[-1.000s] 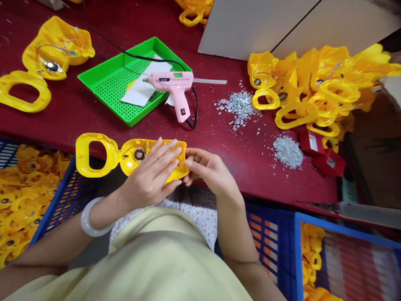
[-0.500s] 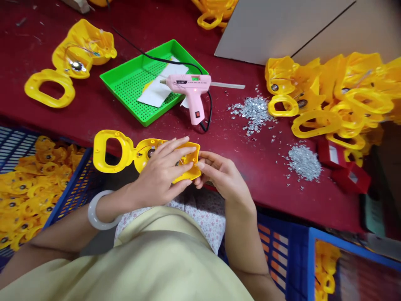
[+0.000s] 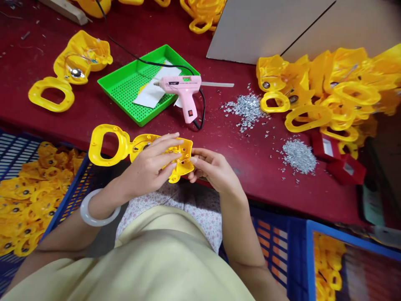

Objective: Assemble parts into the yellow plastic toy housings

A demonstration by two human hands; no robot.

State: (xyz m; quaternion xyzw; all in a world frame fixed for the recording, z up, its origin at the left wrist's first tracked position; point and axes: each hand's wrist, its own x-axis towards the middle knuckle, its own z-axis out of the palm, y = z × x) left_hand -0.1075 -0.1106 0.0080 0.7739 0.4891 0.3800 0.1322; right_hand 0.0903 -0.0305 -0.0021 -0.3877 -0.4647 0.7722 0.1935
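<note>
A yellow plastic housing (image 3: 136, 155) with an oval handle loop at its left end is held over the table's front edge, its hollow inside facing up. Thin wires and a round metal part show within, partly covered by fingers. My left hand (image 3: 152, 169), with a white bangle at the wrist, reaches across the housing, fingers over its inside and thumb at the near side. At the right end, my right hand (image 3: 216, 169) pinches the rim between thumb and curled fingers. Whether a small part is also in that pinch is hidden.
A pink glue gun (image 3: 184, 93) rests on a green tray (image 3: 120, 90). Right of it lie two piles of small metal pieces (image 3: 299, 156), red boxes (image 3: 346, 169) and heaped yellow housings (image 3: 332, 75). Another housing (image 3: 70, 67) lies left. Blue crates (image 3: 70, 190) flank me below.
The view has shifted, so the table's things appear slightly farther left. Between my hands the housing has tilted, showing more of its right end and a rounded tab at the near side.
</note>
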